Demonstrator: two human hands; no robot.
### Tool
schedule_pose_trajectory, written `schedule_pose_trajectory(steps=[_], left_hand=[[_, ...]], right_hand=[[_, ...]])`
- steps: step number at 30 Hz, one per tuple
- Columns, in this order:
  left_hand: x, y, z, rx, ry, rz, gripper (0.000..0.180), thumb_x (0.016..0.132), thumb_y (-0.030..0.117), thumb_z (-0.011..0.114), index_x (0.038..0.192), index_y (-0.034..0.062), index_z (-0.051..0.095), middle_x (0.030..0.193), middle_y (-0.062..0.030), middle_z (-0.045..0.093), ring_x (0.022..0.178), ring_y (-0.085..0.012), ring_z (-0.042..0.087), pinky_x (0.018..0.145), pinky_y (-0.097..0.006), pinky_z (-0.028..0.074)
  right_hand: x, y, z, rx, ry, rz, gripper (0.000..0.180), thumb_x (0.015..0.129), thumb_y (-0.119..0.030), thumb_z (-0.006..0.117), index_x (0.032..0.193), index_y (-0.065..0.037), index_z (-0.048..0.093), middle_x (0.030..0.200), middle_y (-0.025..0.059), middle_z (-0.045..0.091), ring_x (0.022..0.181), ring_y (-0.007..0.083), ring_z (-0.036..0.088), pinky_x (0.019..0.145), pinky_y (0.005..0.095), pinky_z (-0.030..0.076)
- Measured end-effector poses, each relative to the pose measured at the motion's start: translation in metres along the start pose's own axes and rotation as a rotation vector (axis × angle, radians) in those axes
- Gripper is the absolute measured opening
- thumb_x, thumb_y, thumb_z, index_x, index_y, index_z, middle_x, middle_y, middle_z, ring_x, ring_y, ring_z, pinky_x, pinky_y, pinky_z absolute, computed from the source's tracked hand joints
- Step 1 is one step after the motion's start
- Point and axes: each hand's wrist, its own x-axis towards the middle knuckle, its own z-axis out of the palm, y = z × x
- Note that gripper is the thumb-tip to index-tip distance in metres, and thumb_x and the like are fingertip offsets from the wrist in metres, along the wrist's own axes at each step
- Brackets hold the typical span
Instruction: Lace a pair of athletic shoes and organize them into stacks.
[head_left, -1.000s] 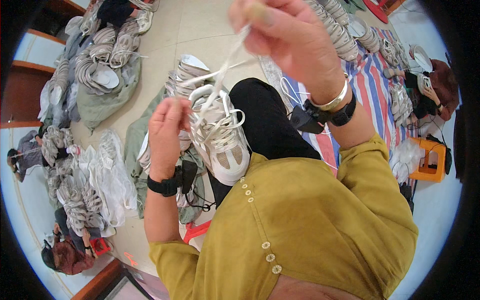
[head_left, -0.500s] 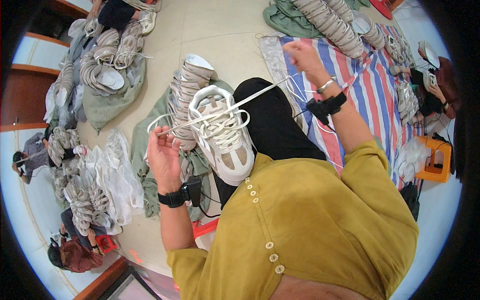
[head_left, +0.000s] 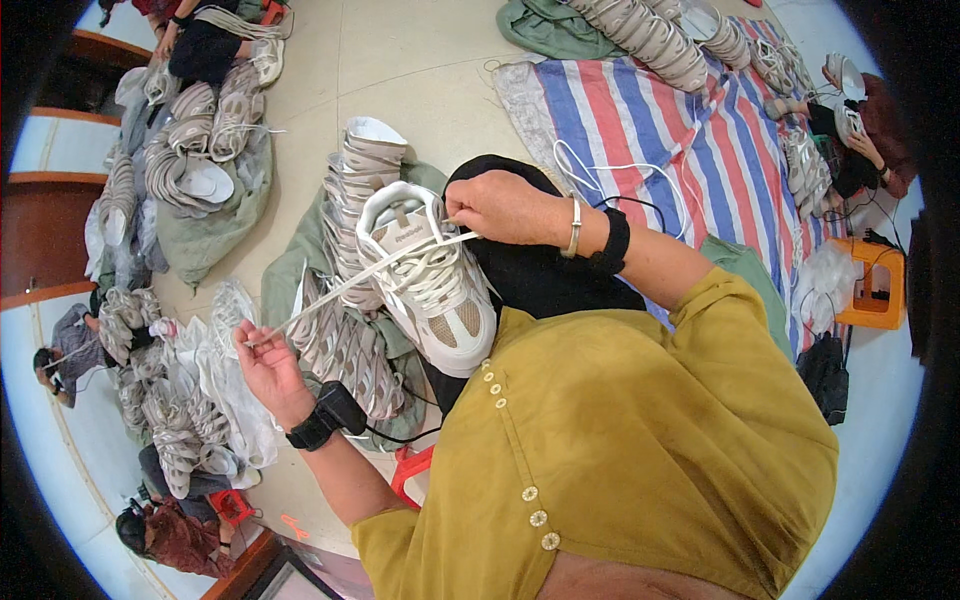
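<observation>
A white and beige sneaker [head_left: 430, 285] rests by my black-clad leg, its toe pointing toward me. White shoelace [head_left: 345, 287] runs across its upper eyelets, stretched between my hands. Out to the left of the shoe, my left hand [head_left: 270, 372] pinches one stretch of the lace. My right hand [head_left: 505, 207] is closed at the shoe's collar, gripping the lace on its right side; its fingertips are partly hidden. A loose white lace loop trails behind my right wrist. Stacked shoe uppers [head_left: 365, 165] stand just beyond the sneaker.
More uppers lie on a green cloth [head_left: 290, 255] left of the shoe. A striped sheet [head_left: 640, 130] spreads at the right, with rows of uppers at its far end. An orange stool [head_left: 873, 285] stands far right. Several people sit among shoe piles at left and right.
My right hand has come down and left to the shoe's collar. My left hand has moved out left and lower, drawing lace across the shoe.
</observation>
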Motion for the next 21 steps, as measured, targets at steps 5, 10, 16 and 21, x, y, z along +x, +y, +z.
schedule_pose_trajectory(steps=[5, 10, 16, 21], left_hand=[[-0.009, -0.006, 0.003, 0.068, -0.039, 0.012, 0.022, 0.098, 0.021, 0.046, 0.109, 0.0035, 0.053, 0.081, -0.0039, 0.061, 0.051, -0.0091, 0.04, 0.049, -0.024, 0.037], [-0.034, -0.033, 0.039, 0.458, 0.046, 0.14, 0.02, 0.096, 0.022, 0.048, 0.107, 0.0058, 0.053, 0.07, -0.002, 0.056, 0.048, -0.0068, 0.038, 0.045, -0.021, 0.033], [-0.045, -0.073, 0.051, 0.815, -0.019, 0.069, 0.018, 0.096, 0.021, 0.049, 0.094, 0.0053, 0.057, 0.077, -0.002, 0.062, 0.051, -0.0026, 0.04, 0.044, -0.018, 0.03], [-0.051, -0.089, 0.052, 0.846, -0.146, 0.039, 0.02, 0.095, 0.024, 0.051, 0.094, 0.0064, 0.06, 0.074, 0.0019, 0.059, 0.049, -0.0008, 0.034, 0.042, -0.017, 0.023]], right_hand=[[0.004, 0.003, 0.001, -0.052, -0.063, -0.004, 0.013, 0.081, -0.015, 0.054, 0.077, -0.004, 0.058, 0.069, 0.0162, 0.06, 0.069, 0.0346, 0.06, 0.061, 0.042, 0.045], [0.009, -0.011, -0.002, -0.114, -0.142, 0.096, 0.012, 0.081, -0.015, 0.054, 0.078, -0.004, 0.057, 0.069, 0.0164, 0.061, 0.067, 0.036, 0.06, 0.062, 0.043, 0.046], [0.012, -0.016, 0.005, -0.252, -0.159, -0.129, 0.009, 0.082, -0.013, 0.054, 0.085, -0.005, 0.056, 0.071, 0.0173, 0.061, 0.068, 0.0377, 0.061, 0.063, 0.0442, 0.047], [0.015, -0.021, -0.012, -0.05, -0.169, -0.064, 0.017, 0.083, -0.013, 0.055, 0.099, -0.009, 0.051, 0.071, 0.0168, 0.061, 0.07, 0.0369, 0.061, 0.062, 0.044, 0.047]])
